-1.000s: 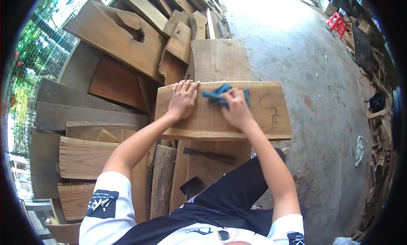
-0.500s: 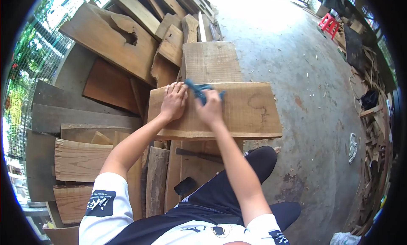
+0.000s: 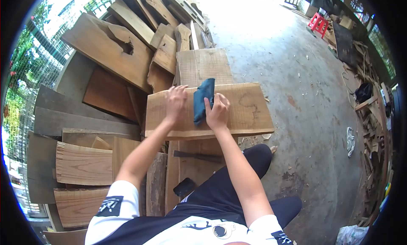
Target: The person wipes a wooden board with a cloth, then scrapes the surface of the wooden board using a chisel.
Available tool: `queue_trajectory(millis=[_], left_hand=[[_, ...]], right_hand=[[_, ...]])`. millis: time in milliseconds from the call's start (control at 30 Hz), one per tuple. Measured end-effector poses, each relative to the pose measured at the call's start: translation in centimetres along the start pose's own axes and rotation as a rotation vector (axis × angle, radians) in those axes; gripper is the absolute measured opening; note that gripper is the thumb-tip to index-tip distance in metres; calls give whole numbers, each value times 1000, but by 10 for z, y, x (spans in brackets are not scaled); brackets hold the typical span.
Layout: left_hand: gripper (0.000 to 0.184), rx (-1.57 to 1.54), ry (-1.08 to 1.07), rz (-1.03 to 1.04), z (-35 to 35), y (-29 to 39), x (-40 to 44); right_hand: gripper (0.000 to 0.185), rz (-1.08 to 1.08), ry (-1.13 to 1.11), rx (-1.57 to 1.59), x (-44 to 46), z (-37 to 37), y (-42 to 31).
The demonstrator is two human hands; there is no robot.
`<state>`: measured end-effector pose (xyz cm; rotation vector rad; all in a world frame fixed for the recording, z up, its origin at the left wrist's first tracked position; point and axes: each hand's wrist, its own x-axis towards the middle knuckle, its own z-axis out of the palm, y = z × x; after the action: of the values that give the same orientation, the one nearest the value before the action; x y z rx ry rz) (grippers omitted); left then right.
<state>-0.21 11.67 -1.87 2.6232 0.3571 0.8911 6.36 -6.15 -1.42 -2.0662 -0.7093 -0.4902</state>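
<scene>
A thick wooden board (image 3: 248,107) lies crosswise before me, with a dark ring-shaped mark in its grain on the right. My right hand (image 3: 218,112) grips a dark teal cloth (image 3: 204,100) over the middle of the board, thumb against its near side. The cloth stands up flat and folded, its top reaching the board's far edge. To the left, my left hand (image 3: 176,103) is over the board with its fingers apart and nothing in them. Whether that hand touches the wood I cannot tell.
Another plank (image 3: 205,67) extends behind the board. Wooden slabs (image 3: 112,45) lean and lie in stacks along the left. On the concrete floor (image 3: 296,151) to the right are wood chips, a red stool (image 3: 319,24) and scrap wood (image 3: 373,139). A black object (image 3: 184,187) lies near my legs.
The cloth was bunched under my right hand near the board's far edge; now it is folded upright and nearer me. My left hand's fingers have come off the flat press on the board.
</scene>
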Motion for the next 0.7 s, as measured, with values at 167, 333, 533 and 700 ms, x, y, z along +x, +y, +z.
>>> queue_trajectory(millis=[167, 333, 533, 700], left_hand=[[41, -85, -28, 0, 25, 104, -9], [40, 7, -154, -63, 19, 104, 2], [41, 189, -296, -277, 17, 112, 15], [35, 134, -292, -120, 18, 92, 14]], right_hand=[[41, -75, -257, -308, -9, -15, 31], [55, -10, -374, -290, -6, -10, 34], [62, -5, -409, -222, -4, -9, 39], [62, -73, -507, -263, -3, -19, 43]])
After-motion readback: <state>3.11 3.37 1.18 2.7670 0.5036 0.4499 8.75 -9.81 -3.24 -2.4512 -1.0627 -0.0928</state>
